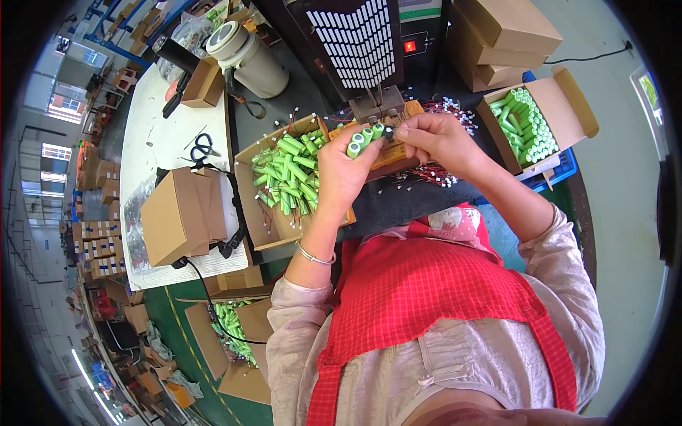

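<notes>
My left hand (341, 169) is wrapped around several green cylindrical battery cells (366, 136), which lie side by side with their ends toward the machine's tip. Beside them, my right hand (442, 143) is closed in a pinch close to the last cell; whatever its fingertips hold is too small to make out. Just beyond both hands stands a dark machine (355, 42) with a slotted front and a lit red switch (410, 46). Its metal head (374, 105) comes down over a yellowish-brown block (413, 108) on the bench.
Left of my hands, an open carton (246, 186) holds green cells with wires. Loose wires with white connectors (439, 175) lie at the right. Further right, another carton (579, 106) holds stacked cells. A grey jug (259, 67), scissors (203, 148) and cardboard boxes (174, 213) stand left.
</notes>
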The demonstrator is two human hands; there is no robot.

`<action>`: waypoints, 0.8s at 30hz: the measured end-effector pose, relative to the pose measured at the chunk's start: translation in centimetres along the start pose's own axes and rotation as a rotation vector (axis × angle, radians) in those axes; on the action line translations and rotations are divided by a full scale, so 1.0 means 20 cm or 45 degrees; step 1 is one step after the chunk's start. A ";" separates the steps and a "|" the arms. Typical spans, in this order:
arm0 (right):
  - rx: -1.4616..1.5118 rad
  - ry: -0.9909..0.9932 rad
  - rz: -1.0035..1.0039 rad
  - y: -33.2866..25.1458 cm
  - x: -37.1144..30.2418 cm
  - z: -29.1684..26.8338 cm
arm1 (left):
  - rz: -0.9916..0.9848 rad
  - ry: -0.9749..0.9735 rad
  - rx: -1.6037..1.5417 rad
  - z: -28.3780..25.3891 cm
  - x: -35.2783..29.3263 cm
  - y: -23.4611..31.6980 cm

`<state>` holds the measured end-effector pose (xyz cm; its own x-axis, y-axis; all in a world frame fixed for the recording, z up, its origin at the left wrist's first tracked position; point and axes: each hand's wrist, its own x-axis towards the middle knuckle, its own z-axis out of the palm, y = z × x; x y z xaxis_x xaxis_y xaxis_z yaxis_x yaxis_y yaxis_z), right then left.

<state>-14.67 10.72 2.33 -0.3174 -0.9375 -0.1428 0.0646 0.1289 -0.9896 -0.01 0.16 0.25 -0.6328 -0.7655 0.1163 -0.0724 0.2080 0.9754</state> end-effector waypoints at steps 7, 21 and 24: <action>0.155 0.004 0.104 0.02 0.07 0.01 | 0.311 0.104 0.214 0.04 0.02 -0.04; -0.140 0.101 -0.136 -0.02 0.04 -0.17 | -0.056 0.139 0.180 -0.11 -0.02 0.04; -0.633 0.301 -0.223 0.02 -0.01 -0.37 | 0.285 0.300 0.651 -0.36 -0.02 -0.02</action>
<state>-21.58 13.32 1.84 -0.4899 -0.8681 0.0803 -0.4426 0.1683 -0.8808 5.80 -3.87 1.18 -0.4921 -0.7712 0.4037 -0.3552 0.6013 0.7157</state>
